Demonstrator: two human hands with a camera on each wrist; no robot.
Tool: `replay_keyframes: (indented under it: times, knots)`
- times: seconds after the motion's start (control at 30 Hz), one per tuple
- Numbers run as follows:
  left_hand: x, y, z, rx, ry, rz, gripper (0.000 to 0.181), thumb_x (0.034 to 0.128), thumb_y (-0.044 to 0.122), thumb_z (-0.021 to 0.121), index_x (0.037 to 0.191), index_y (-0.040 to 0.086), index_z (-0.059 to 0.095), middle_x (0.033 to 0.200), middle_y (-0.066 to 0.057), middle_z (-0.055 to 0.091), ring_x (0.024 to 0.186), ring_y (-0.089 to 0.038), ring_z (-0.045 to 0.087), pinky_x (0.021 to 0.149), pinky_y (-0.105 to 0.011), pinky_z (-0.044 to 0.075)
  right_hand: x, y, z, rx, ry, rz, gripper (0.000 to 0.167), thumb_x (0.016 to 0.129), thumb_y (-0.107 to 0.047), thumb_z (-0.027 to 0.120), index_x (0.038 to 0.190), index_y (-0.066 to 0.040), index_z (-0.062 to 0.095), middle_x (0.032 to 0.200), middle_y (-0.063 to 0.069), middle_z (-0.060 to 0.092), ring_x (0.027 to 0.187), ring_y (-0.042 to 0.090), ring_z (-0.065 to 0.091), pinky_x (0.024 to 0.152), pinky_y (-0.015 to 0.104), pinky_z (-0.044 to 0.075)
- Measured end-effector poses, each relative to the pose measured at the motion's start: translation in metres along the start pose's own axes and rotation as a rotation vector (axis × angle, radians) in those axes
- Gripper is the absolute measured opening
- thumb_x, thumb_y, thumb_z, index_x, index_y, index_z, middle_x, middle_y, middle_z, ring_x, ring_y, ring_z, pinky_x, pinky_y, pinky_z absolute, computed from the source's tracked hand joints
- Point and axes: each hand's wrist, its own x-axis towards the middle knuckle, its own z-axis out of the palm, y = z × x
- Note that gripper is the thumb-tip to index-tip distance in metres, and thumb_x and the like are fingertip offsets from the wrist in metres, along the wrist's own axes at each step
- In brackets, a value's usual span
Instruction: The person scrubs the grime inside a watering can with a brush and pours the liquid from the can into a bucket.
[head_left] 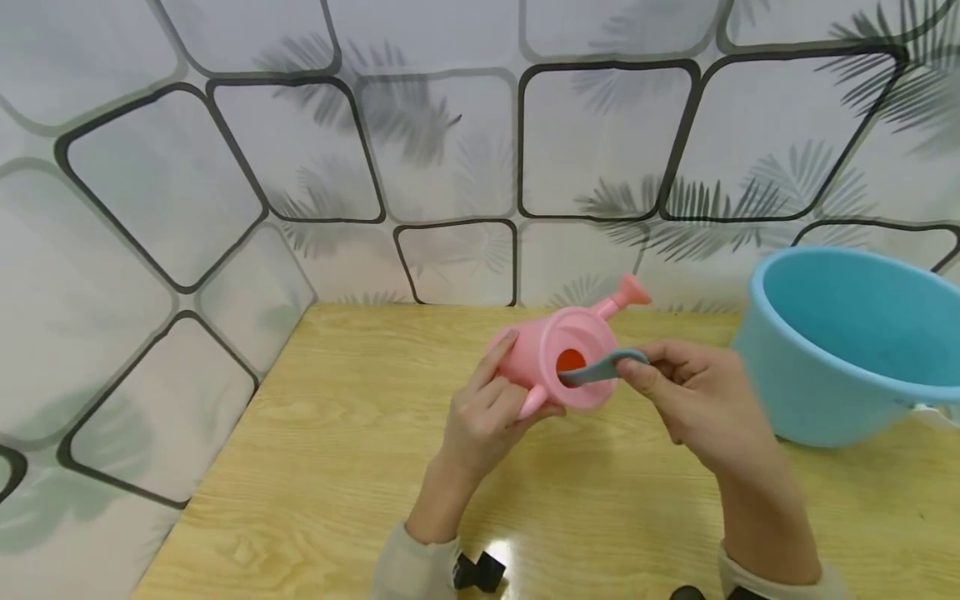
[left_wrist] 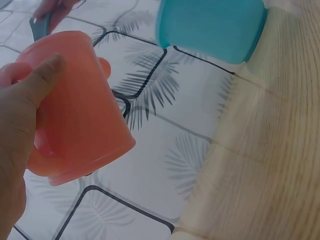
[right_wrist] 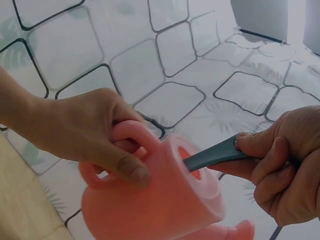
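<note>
from my remote station i record the following. the pink watering can [head_left: 519, 348] is between the two hands, tilted, its base to the left and its holed top turned toward the right. i find the left hand [head_left: 486, 410] gripping it, fingers curled at the handle [head_left: 534, 402] and against the body. the right hand [head_left: 701, 404] pinches a blue-grey utensil [head_left: 602, 368] between thumb and fingers.

governing relation: the utensil's long axis runs from the right fingertips leftward and slightly down in the head view, its far end inside the round hole [head_left: 570, 359]. of the two, the right hand faces that hole; the left sits behind it. i cannot tell how deep the end reaches, nor whether it touches the edge. in my judgement, any further motion turns on how well axis and hole line up.

the spout [head_left: 630, 292] points up and right. a blue bucket [head_left: 802, 367] stands right of the can, on the wooden table [head_left: 322, 450].
</note>
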Motion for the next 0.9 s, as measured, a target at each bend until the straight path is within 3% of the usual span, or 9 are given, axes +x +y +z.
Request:
replay_keyframes:
  times: [0.13,0.23,0.3,0.47,0.63,0.8,0.9]
  knots:
    - [0.001,0.000,-0.001,0.004,0.004,-0.006,0.043,0.0878,0.032,0.074,0.062,0.009,0.049,0.054,0.001,0.043,0.069,-0.019,0.064,0.097,-0.046,0.053,0.002,0.000,0.005,0.068,0.000,0.084,0.009,0.093,-0.008,0.069,0.092,0.001,0.069,0.053,-0.005,0.047,0.036,0.014,0.033,0.030,0.032,0.024]
    - [0.001,0.001,-0.001,-0.011,0.006,-0.015,0.041,0.0868,0.031,0.075,0.062,0.008,0.051,0.054,0.001,0.044,0.061,-0.014,0.059,0.097,-0.047,0.053,-0.002,-0.003,0.001,0.148,0.094,0.112,0.015,0.093,-0.011,0.071,0.092,0.003,0.066,0.051,-0.004,0.043,0.035,0.014,0.031,0.031,0.034,0.019]
    - [0.001,0.002,-0.001,-0.013,0.009,-0.015,0.041,0.0866,0.031,0.075,0.063,0.008,0.051,0.054,0.001,0.044,0.062,-0.015,0.060,0.097,-0.049,0.052,-0.004,-0.004,0.001,0.193,0.129,0.114,0.016,0.093,-0.011,0.070,0.092,0.003,0.064,0.050,-0.003,0.041,0.035,0.013,0.030,0.031,0.035,0.017]
    - [0.002,0.003,-0.001,0.009,0.020,-0.014,0.042,0.0881,0.033,0.073,0.062,0.008,0.052,0.053,0.001,0.044,0.069,-0.021,0.065,0.096,-0.048,0.053,-0.001,-0.007,0.015,0.181,0.099,0.110,0.017,0.095,-0.012,0.068,0.094,0.004,0.062,0.052,-0.001,0.045,0.035,0.015,0.036,0.031,0.032,0.027]
    - [0.005,0.003,-0.001,0.005,0.020,-0.029,0.043,0.0881,0.031,0.074,0.061,0.008,0.051,0.053,0.001,0.043,0.060,-0.016,0.060,0.098,-0.048,0.052,-0.004,-0.013,0.014,0.243,0.196,0.074,0.005,0.096,-0.005,0.065,0.097,0.000,0.063,0.053,0.000,0.046,0.036,0.015,0.037,0.033,0.030,0.028]
    - [0.006,0.004,0.001,0.029,-0.005,0.005,0.043,0.0867,0.035,0.074,0.061,0.010,0.050,0.053,0.003,0.044,0.055,-0.012,0.055,0.098,-0.046,0.052,-0.001,-0.007,0.023,0.207,0.095,0.057,0.011,0.100,-0.008,0.058,0.106,0.000,0.062,0.059,0.001,0.052,0.037,0.016,0.040,0.034,0.029,0.033]
    - [0.007,0.005,0.002,0.021,-0.011,-0.006,0.043,0.0862,0.035,0.075,0.061,0.010,0.050,0.053,0.002,0.043,0.057,-0.013,0.057,0.098,-0.046,0.052,-0.002,-0.004,0.021,0.186,0.121,0.020,0.013,0.100,-0.007,0.058,0.105,0.002,0.067,0.055,0.001,0.052,0.037,0.014,0.040,0.034,0.029,0.031]
